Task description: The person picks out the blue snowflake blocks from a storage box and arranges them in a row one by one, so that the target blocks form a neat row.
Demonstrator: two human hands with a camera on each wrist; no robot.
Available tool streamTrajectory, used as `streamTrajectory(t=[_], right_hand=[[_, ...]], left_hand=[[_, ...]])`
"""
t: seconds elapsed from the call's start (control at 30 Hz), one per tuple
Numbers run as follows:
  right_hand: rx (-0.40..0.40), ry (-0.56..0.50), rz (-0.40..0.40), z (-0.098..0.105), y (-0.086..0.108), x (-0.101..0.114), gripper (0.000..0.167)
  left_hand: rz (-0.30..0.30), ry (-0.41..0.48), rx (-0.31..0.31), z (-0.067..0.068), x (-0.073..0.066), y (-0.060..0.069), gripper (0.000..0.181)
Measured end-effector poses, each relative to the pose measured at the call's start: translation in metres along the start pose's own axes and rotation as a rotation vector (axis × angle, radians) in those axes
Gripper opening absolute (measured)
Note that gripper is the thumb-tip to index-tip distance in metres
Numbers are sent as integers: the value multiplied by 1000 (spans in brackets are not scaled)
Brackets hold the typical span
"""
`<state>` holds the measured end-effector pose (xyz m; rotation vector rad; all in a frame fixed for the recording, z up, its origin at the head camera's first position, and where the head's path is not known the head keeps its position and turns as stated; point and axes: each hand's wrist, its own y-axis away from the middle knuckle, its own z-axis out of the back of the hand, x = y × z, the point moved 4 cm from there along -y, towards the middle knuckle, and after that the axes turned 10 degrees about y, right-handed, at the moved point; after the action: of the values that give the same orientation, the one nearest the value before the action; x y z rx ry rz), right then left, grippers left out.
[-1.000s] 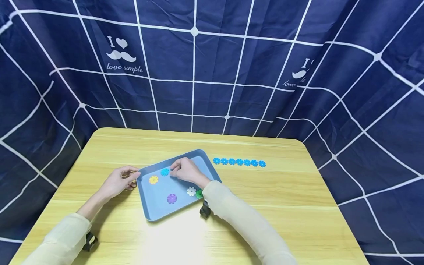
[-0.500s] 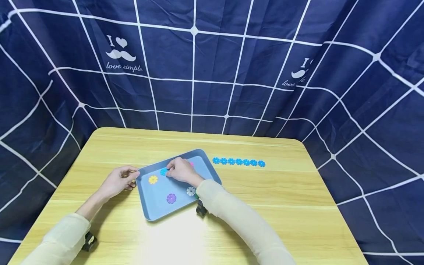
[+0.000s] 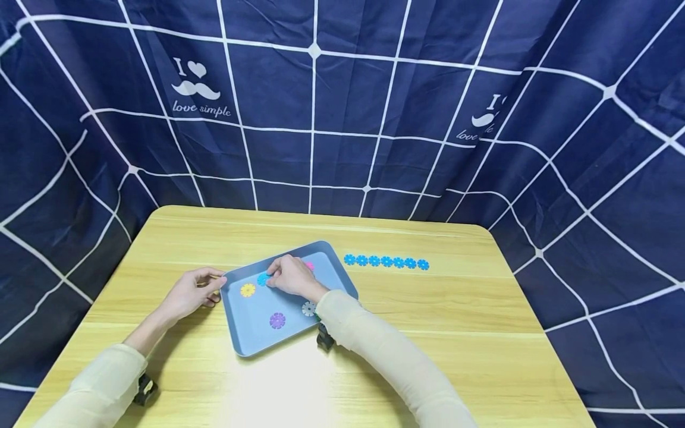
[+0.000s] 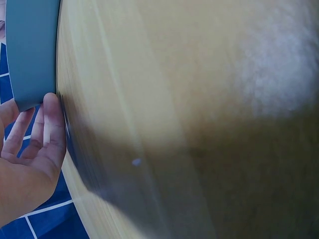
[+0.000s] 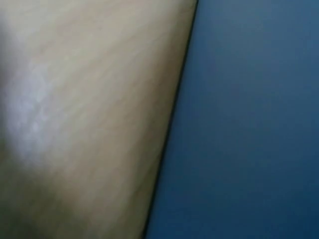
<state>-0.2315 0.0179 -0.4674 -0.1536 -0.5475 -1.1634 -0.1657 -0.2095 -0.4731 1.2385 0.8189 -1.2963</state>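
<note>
A blue-grey tray [image 3: 251,343] lies at a slant on the table. My left hand [image 3: 188,293] grips its left corner; the left wrist view shows the thumb and fingers of this hand [image 4: 35,149] about the tray's wall [image 4: 32,50]. Over the tray, the curled fingers of my right hand [image 3: 291,276] pinch a light blue snowflake disc [image 3: 262,279], partly covered by the fingertips. Near it lies a yellow disc [image 3: 248,290]. Purple [image 3: 277,321], white [image 3: 308,308] and pink [image 3: 310,266] discs also lie in the tray. Neither hand appears in the right wrist view.
Right of the tray, several blue snowflake discs [image 3: 386,261] form a row on the wooden table [image 3: 455,333]. A dark blue curtain [image 3: 342,89] with white lines surrounds the table's back and sides. The right sleeve [image 3: 396,351] crosses the tray's near right edge.
My right hand has moved a little left onto the light blue disc, which has shifted slightly left. The pink disc has come into view, while the sleeve now hides the green one. My left hand stays put.
</note>
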Motion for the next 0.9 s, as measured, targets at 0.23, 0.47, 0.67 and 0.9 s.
streamTrajectory(t=[0.23, 0.47, 0.67, 0.9], right_hand=[[8, 23, -16, -2, 0, 4, 29], [8, 67, -30, -4, -2, 5, 31], [3, 84, -31, -5, -3, 4, 30], [21, 72, -27, -7, -3, 3, 30]], left_hand=[[1, -8, -1, 1, 1, -1, 40], [6, -5, 1, 1, 2, -3, 40], [1, -6, 0, 1, 2, -3, 39], [-2, -3, -3, 0, 1, -2, 39]])
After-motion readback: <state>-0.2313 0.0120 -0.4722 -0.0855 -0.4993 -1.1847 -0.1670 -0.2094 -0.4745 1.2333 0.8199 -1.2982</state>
